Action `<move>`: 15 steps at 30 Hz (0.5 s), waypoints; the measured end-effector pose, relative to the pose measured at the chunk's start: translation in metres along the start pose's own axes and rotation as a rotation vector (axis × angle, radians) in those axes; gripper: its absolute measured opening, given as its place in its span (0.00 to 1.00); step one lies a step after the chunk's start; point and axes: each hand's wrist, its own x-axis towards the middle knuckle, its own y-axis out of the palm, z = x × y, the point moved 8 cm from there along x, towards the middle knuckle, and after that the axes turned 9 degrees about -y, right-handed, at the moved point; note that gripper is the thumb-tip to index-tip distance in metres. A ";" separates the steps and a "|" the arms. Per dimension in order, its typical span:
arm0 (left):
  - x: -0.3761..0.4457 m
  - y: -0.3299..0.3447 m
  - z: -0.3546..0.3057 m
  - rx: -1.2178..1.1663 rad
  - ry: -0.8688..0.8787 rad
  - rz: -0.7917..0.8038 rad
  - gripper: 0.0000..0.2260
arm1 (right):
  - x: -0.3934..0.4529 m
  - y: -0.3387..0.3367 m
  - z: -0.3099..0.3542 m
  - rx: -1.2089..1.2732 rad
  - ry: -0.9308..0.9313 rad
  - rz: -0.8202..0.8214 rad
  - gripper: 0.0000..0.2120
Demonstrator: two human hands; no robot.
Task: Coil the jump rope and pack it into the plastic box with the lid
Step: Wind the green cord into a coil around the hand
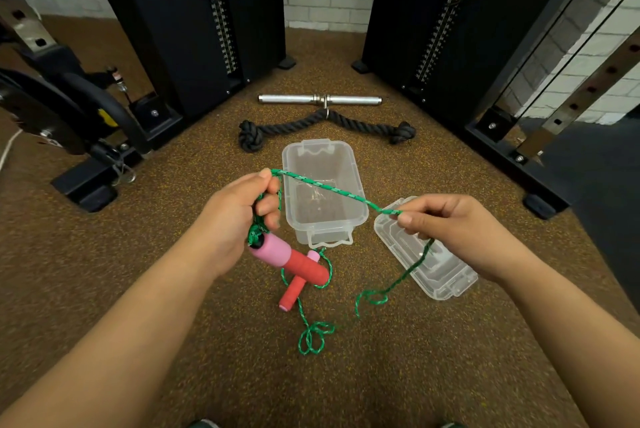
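Observation:
My left hand (239, 216) grips loops of the green jump rope (329, 189), and one pink-and-red handle (291, 259) hangs just below it. My right hand (450, 226) pinches the same rope, which stretches taut between both hands over the clear plastic box (358, 209). From my right hand the rope drops to the floor in loose tangles (313, 337) and leads to the second handle (294, 292), lying on the floor. The box stands open on the floor. Its clear lid (440, 282) lies beside it to the right, under my right hand.
A black triceps rope (277, 129) and a short metal bar (320, 100) lie on the floor beyond the box. Black cable-machine towers (180, 29) stand left and right, their bases on the speckled brown floor (207, 358). A black machine frame (86, 185) sits at the left.

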 end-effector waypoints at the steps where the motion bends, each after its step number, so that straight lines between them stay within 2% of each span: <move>1: 0.001 -0.001 0.001 -0.009 -0.006 0.000 0.13 | 0.001 -0.005 -0.003 0.034 0.015 -0.042 0.04; 4: 0.003 -0.003 0.003 -0.016 -0.015 0.007 0.13 | 0.001 -0.007 -0.007 0.093 0.055 -0.070 0.07; 5: 0.003 -0.004 0.004 -0.029 -0.021 0.005 0.13 | 0.000 -0.003 -0.006 0.081 0.064 -0.041 0.07; 9: 0.005 -0.013 0.001 -0.125 -0.022 -0.032 0.14 | -0.004 0.004 -0.003 0.022 0.049 0.067 0.18; 13: 0.005 -0.012 -0.001 -0.112 -0.018 -0.017 0.14 | 0.001 -0.011 0.002 -0.210 -0.010 -0.056 0.07; 15: 0.004 -0.004 0.003 -0.067 -0.029 0.022 0.13 | 0.004 -0.015 0.001 -0.446 -0.038 -0.112 0.02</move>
